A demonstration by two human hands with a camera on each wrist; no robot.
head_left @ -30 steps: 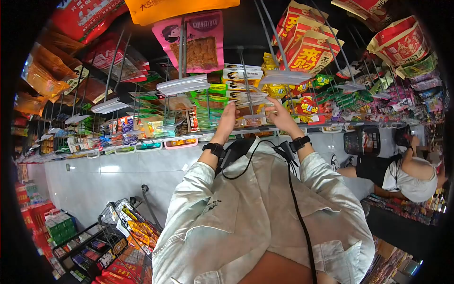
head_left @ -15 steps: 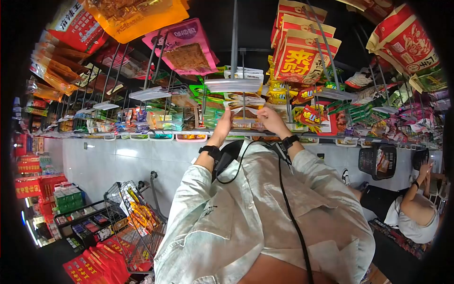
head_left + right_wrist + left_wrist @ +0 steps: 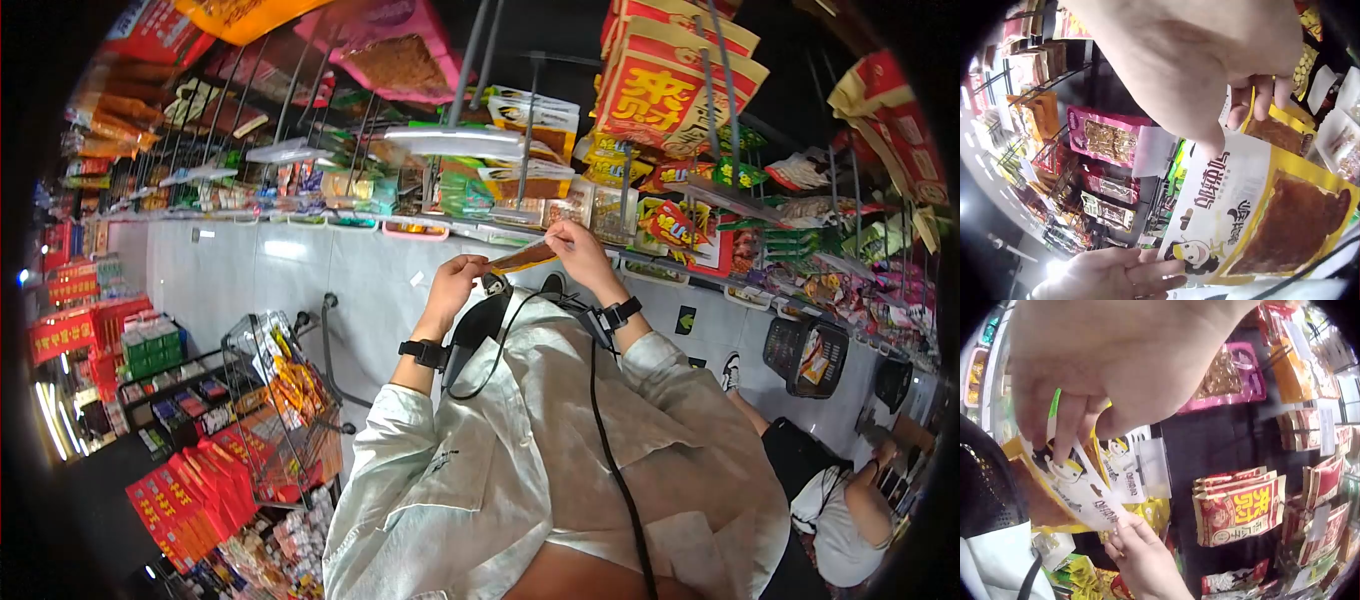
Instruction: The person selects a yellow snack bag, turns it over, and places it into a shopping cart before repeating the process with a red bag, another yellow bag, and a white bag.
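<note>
Both hands hold a flat snack packet (image 3: pixel 525 258) in front of the body, below the rack's front edge. It has a white top band with a cartoon face, yellow edges and a clear window on brown food, seen plainly in the right wrist view (image 3: pixel 1291 219). My left hand (image 3: pixel 457 290) grips one end of the white band. At the other end, my right hand (image 3: pixel 582 255) pinches the corner between thumb and fingers. Similar white-and-yellow packets (image 3: pixel 535 120) hang on a hook just beyond.
Hooks with price-tag holders (image 3: pixel 455 142) jut out over the hands. Red-and-cream bags (image 3: pixel 665 95) and a pink packet (image 3: pixel 395 60) hang above. A shopping cart (image 3: pixel 275 400) stands behind at left. At right, another person (image 3: pixel 840 520) is near a black basket (image 3: pixel 805 355).
The packet has come away from the rack toward the body, held by both hands. The hands have drawn back and lower, and the head view has shifted.
</note>
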